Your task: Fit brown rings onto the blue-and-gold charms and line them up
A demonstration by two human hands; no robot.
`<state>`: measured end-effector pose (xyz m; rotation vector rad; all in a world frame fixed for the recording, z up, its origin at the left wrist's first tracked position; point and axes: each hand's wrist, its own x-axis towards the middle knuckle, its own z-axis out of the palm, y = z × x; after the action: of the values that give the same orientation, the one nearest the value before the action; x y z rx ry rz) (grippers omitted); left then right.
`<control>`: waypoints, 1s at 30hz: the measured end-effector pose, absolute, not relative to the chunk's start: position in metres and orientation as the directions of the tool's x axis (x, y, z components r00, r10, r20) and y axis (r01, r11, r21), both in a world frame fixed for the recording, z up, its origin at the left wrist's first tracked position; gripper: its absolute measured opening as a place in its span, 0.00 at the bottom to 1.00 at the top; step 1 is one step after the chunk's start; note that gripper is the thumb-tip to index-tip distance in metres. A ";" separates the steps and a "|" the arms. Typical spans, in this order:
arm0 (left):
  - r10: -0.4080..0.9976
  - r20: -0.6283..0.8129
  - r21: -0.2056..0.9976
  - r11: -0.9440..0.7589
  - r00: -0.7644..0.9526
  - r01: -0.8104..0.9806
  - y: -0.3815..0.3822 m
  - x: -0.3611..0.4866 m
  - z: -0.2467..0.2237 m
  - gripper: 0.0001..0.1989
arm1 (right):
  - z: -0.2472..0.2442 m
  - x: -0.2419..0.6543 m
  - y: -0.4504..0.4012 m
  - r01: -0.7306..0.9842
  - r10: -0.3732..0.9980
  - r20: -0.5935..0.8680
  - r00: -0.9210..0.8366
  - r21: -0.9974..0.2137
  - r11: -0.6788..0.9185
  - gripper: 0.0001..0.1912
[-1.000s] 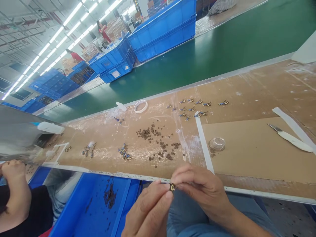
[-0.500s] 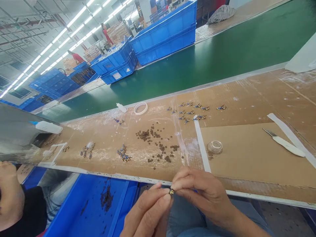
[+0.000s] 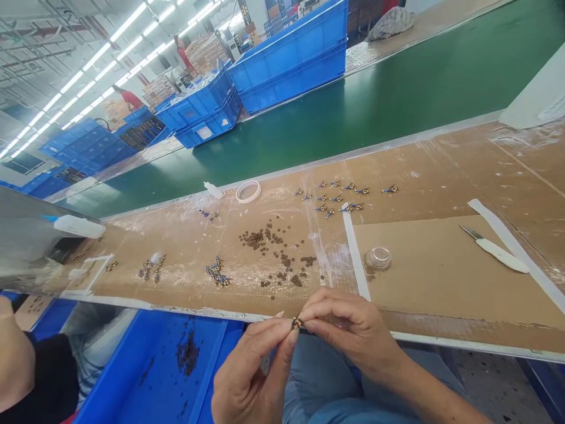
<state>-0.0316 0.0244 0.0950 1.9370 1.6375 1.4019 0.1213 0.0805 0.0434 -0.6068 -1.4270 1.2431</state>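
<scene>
A small dark-and-yellow figurine (image 3: 296, 323) is pinched between my two hands, just over the front edge of the cardboard-covered table (image 3: 419, 288). My left hand (image 3: 258, 362) is closed, thumb and forefinger gripping it from the left. From the right, the closed fingertips of my right hand (image 3: 348, 324) are also on it. Fine detail of the piece is hidden by the fingers. Beyond my hands lie many small brown discs (image 3: 286, 259), loosely scattered. A cluster of blue-and-yellow figurines (image 3: 217, 272) sits left of them, and more figurines (image 3: 335, 197) are spread out farther back.
A clear round dish (image 3: 378, 258) and a white-handled knife (image 3: 498, 252) lie to the right. Farther back are a tape roll (image 3: 248, 192) and a green conveyor belt (image 3: 388, 94) with blue crates (image 3: 286, 65) beyond. A blue bin (image 3: 150, 365) and another person's arm (image 3: 17, 359) are at left.
Both hands have moved slightly up and left in view with the figurine, and my left thumb and fingers have opened into a wider arch. The whole view has shifted slightly.
</scene>
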 end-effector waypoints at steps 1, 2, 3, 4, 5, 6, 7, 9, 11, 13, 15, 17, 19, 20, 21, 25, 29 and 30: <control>0.856 0.510 0.688 -0.348 -0.083 0.637 0.024 -0.032 0.095 0.13 | 0.044 0.122 0.081 -0.260 0.875 0.399 -0.273 -0.907 0.332 0.05; 0.850 0.522 0.672 -0.357 -0.072 0.649 0.024 -0.033 0.095 0.13 | 0.044 0.122 0.081 -0.256 0.870 0.411 -0.271 -0.902 0.347 0.05; 0.843 0.534 0.652 -0.370 -0.056 0.662 0.024 -0.033 0.094 0.14 | 0.044 0.122 0.081 -0.253 0.864 0.428 -0.264 -0.896 0.366 0.05; 0.835 0.549 0.632 -0.384 -0.040 0.673 0.024 -0.034 0.093 0.14 | 0.044 0.122 0.081 -0.251 0.858 0.447 -0.255 -0.887 0.387 0.06; 0.828 0.561 0.614 -0.396 -0.023 0.683 0.024 -0.034 0.093 0.15 | 0.044 0.122 0.081 -0.247 0.852 0.462 -0.247 -0.880 0.405 0.06; 0.822 0.570 0.599 -0.406 -0.011 0.690 0.024 -0.034 0.092 0.15 | 0.043 0.122 0.081 -0.240 0.848 0.472 -0.242 -0.876 0.419 0.06; 0.816 0.578 0.588 -0.414 -0.003 0.694 0.024 -0.034 0.092 0.15 | 0.043 0.122 0.081 -0.230 0.845 0.479 -0.238 -0.873 0.430 0.06; 0.815 0.579 0.590 -0.413 -0.008 0.694 0.025 -0.034 0.091 0.15 | 0.042 0.122 0.081 -0.213 0.843 0.482 -0.239 -0.873 0.439 0.06; 0.826 0.563 0.623 -0.392 -0.041 0.677 0.026 -0.033 0.092 0.15 | 0.042 0.123 0.081 -0.209 0.849 0.470 -0.240 -0.879 0.428 0.06; 0.836 0.543 0.663 -0.368 -0.081 0.652 0.026 -0.031 0.093 0.16 | 0.043 0.123 0.081 -0.221 0.867 0.440 -0.234 -0.893 0.393 0.06; 0.845 0.527 0.686 -0.359 -0.092 0.633 0.026 -0.030 0.093 0.15 | 0.044 0.124 0.081 -0.233 0.884 0.405 -0.236 -0.906 0.353 0.06; 0.850 0.519 0.698 -0.359 -0.092 0.620 0.025 -0.029 0.093 0.15 | 0.046 0.125 0.080 -0.237 0.887 0.389 -0.249 -0.913 0.333 0.06; 0.848 0.523 0.698 -0.369 -0.086 0.613 0.024 -0.030 0.091 0.16 | 0.047 0.126 0.080 -0.233 0.881 0.397 -0.257 -0.910 0.342 0.07; 0.844 0.532 0.689 -0.381 -0.073 0.616 0.023 -0.031 0.090 0.17 | 0.047 0.126 0.080 -0.232 0.877 0.407 -0.255 -0.906 0.353 0.08; 0.836 0.546 0.673 -0.399 -0.055 0.623 0.022 -0.032 0.090 0.18 | 0.047 0.127 0.080 -0.232 0.872 0.418 -0.254 -0.902 0.365 0.08; 0.804 0.578 0.552 -0.512 0.139 0.658 0.021 -0.042 0.093 0.20 | 0.047 0.128 0.080 -0.259 0.851 0.464 -0.247 -0.878 0.403 0.07; 0.763 0.596 0.463 -0.581 0.249 0.669 0.023 -0.047 0.098 0.20 | 0.047 0.130 0.080 -0.270 0.831 0.499 -0.246 -0.859 0.436 0.06; 0.756 0.604 0.456 -0.588 0.253 0.669 0.023 -0.047 0.098 0.20 | 0.048 0.130 0.080 -0.266 0.829 0.501 -0.246 -0.858 0.440 0.06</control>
<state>-0.0470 0.0230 0.0981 2.4009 1.3706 1.2535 0.1303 0.0797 0.0477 -0.5272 -1.4716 1.1240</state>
